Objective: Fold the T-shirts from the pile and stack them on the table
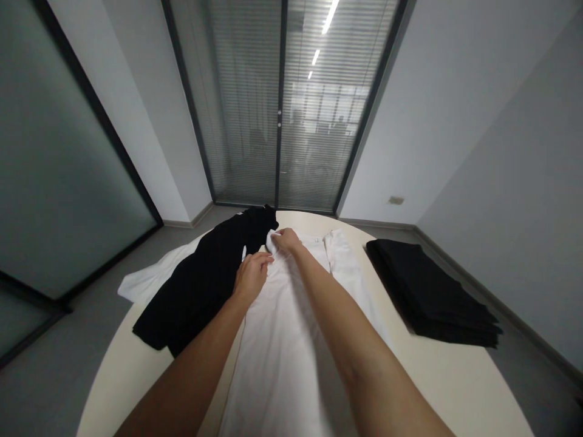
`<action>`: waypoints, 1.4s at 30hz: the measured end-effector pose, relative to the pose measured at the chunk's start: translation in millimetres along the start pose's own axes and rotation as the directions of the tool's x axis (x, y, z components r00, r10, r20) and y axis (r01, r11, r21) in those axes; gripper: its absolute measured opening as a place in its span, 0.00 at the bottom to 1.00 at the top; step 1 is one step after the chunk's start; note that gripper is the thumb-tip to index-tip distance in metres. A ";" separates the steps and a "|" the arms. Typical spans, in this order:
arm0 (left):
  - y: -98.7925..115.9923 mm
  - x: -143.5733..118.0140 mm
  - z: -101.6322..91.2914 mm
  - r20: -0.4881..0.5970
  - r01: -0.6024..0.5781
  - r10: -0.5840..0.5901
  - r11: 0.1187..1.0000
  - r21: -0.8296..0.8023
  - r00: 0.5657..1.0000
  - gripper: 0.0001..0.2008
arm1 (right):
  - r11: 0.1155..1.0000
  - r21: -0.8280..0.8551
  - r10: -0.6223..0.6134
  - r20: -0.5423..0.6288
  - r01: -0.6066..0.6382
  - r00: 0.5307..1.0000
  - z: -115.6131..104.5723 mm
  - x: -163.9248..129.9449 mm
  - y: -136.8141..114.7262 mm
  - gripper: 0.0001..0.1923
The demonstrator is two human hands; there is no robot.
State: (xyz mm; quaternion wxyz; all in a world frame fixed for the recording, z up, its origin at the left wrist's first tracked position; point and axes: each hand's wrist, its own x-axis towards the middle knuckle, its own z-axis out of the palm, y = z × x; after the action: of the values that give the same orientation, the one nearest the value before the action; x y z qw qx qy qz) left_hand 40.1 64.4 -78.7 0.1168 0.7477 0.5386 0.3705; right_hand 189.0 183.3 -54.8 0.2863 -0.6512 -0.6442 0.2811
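Note:
A white garment (282, 340) lies lengthwise on the table in front of me, with small buttons near its far, band-like edge. My right hand (288, 240) pinches the far left corner of that edge and lifts it a little. Just nearer to me, my left hand (253, 274) rests its outstretched fingers on the garment's left side, fingertips touching the cloth; its thumb is hidden. My right forearm crosses over the garment and covers part of it. Black clothing (204, 279) lies close by on the left, beside my left hand.
More white cloth (157, 276) sticks out from under the black clothing, past the table's left edge. A stack of folded black clothes (428, 291) lies at the right edge of the round cream table (460, 388). Glass panels with blinds (277, 121) stand beyond the table.

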 end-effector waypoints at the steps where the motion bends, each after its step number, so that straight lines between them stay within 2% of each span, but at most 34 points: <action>1: 0.1 0.0 -0.2 -0.004 0.009 -0.009 1.000 -0.005 1.000 0.15 | 1.000 0.013 -0.007 -0.015 0.007 1.000 0.3 0.9 -0.9 0.15; 6: 0.9 0.4 -0.3 -0.017 0.068 -0.069 0.996 -0.050 0.998 0.12 | 0.993 0.080 -0.082 -0.105 0.091 0.991 2.8 6.3 -7.2 0.18; 10: 0.9 1.0 -0.2 -0.032 0.112 -0.114 0.992 -0.062 0.993 0.14 | 0.984 0.092 -0.147 -0.079 0.154 0.986 7.8 3.6 -9.3 0.27; 14: 0.8 1.8 -0.6 -0.052 0.151 -0.154 0.987 -0.050 0.987 0.15 | 0.994 0.007 -0.111 -0.073 0.112 0.991 3.3 -13.8 -8.2 0.34; 18: 2.1 1.6 -0.8 -0.063 0.203 -0.206 0.978 -0.046 0.977 0.22 | 0.968 -0.241 0.023 -0.211 -0.075 0.977 -15.0 -36.8 -11.0 0.23; 21: 1.4 1.0 -0.2 -0.055 0.220 -0.223 0.974 -0.061 0.973 0.26 | 0.912 -0.396 0.045 -0.154 -0.104 0.987 -27.4 -51.1 -12.4 0.16; 23: -0.8 0.6 0.5 -0.044 0.209 -0.214 0.973 -0.103 0.976 0.27 | 0.905 -0.425 -0.002 -0.051 -0.020 0.999 -31.2 -60.9 -10.7 0.14; 25: -4.1 0.3 1.2 -0.035 0.192 -0.199 0.970 -0.150 0.979 0.28 | 0.903 -0.403 -0.129 0.074 0.148 0.989 -31.4 -72.7 -7.3 0.14; 28: -9.7 0.4 1.8 -0.038 0.177 -0.187 0.967 -0.185 0.982 0.27 | 0.845 -0.345 -0.353 0.214 0.409 0.911 -27.0 -92.7 -2.4 0.22; 30: -12.9 0.7 2.3 -0.051 0.170 -0.183 0.965 -0.202 0.982 0.25 | 0.813 -0.349 -0.414 0.216 0.466 0.884 -22.7 -104.8 -1.0 0.27; 32: -15.1 1.2 3.1 -0.066 0.162 -0.180 0.963 -0.215 0.981 0.23 | 0.806 -0.361 -0.428 0.188 0.468 0.884 -18.0 -114.2 -0.8 0.28; 34: -16.1 1.8 4.1 -0.076 0.154 -0.174 0.963 -0.222 0.982 0.21 | 0.804 -0.366 -0.443 0.156 0.468 0.883 -13.7 -120.6 -0.5 0.24; 38: -16.1 2.5 5.4 -0.091 0.142 -0.164 0.968 -0.209 0.982 0.18 | 0.780 -0.399 -0.505 0.055 0.482 0.862 -11.5 -126.3 4.0 0.09; 42: -15.2 2.7 3.9 -0.115 0.135 -0.154 0.978 -0.159 0.981 0.15 | 0.731 -0.419 -0.576 0.043 0.539 0.816 -21.6 -127.2 10.1 0.11</action>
State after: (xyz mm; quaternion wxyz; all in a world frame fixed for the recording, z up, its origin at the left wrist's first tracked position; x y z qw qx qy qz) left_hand 32.3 73.7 -88.9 0.1650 0.6705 0.5684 0.4474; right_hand 210.1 55.7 -47.9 0.2418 -0.4849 -0.8404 0.0103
